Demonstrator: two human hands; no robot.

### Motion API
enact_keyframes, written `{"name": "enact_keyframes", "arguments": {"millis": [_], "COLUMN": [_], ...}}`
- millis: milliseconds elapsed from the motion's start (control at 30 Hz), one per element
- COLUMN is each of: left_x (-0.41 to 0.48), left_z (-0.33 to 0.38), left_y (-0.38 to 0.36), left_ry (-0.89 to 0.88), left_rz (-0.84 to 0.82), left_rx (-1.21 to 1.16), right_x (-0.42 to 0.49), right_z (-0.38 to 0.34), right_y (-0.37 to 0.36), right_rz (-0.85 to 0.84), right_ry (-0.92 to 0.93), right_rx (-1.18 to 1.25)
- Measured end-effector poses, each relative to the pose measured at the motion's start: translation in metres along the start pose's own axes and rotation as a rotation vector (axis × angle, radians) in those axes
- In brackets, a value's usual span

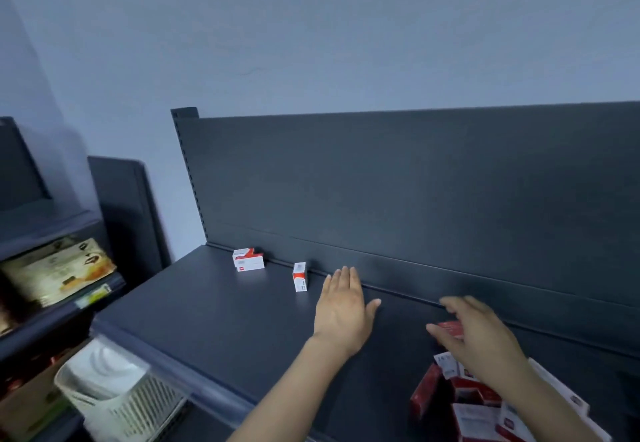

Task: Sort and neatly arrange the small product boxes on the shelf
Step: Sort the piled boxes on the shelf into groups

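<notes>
In the head view, the dark shelf (207, 306) runs from the middle left of the frame to the lower right, with its back panel (415, 182) rising behind it. Two small product boxes are already set along the back edge, left of centre: a flat box (248, 260) lying down and, to its right and apart from it, an upright box (300, 276).

The left hand (343, 306) is at the centre of the frame, palm down over the bare shelf just right of the upright box. Its fingers are straight and together and hold nothing.

The right hand (481, 337), blurred, is at the lower right. Its thumb and curled fingers appear to pinch a red box (450, 328) above the shelf.

Below it, in the lower right corner, a loose pile of boxes (467, 410) lies jumbled at all angles.

Judging by this, the task is barely begun: two boxes are placed, one is in hand, and most of the pile is unsorted. The flat and upright boxes do not match in orientation either.

A white basket (114, 396) sits at the lower left.
</notes>
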State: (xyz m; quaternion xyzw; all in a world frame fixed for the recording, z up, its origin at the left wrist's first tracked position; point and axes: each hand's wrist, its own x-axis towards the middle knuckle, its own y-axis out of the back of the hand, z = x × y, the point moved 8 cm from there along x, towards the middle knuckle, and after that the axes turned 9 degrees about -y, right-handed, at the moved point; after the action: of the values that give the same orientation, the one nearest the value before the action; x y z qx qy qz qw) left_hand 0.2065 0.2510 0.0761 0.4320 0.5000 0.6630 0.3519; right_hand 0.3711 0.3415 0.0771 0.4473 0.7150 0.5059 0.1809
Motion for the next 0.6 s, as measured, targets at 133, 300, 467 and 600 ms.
{"name": "enact_keyframes", "arguments": {"millis": [133,300,467,600], "left_x": [0.010,0.027,0.041,0.058], "left_z": [-0.048,-0.146,-0.255,-0.306], "left_y": [-0.001,-0.006,-0.012,-0.017], "left_ry": [0.011,0.030,0.068,0.070], "left_rz": [0.006,-0.012,-0.084,-0.075], "left_rx": [-0.037,-0.053,-0.046,-0.065], "right_x": [0.023,0.063,0.103,0.123], "right_z": [-0.054,-0.132,-0.203,-0.229], "right_y": [-0.035,-0.100,-0.155,-0.183], "right_rz": [-0.043,-0.122,-0.163,-0.181], "right_ry": [0.060,0.061,-0.008,-0.089], "right_rx": [-0.033,-0.050,-0.058,-0.074]}}
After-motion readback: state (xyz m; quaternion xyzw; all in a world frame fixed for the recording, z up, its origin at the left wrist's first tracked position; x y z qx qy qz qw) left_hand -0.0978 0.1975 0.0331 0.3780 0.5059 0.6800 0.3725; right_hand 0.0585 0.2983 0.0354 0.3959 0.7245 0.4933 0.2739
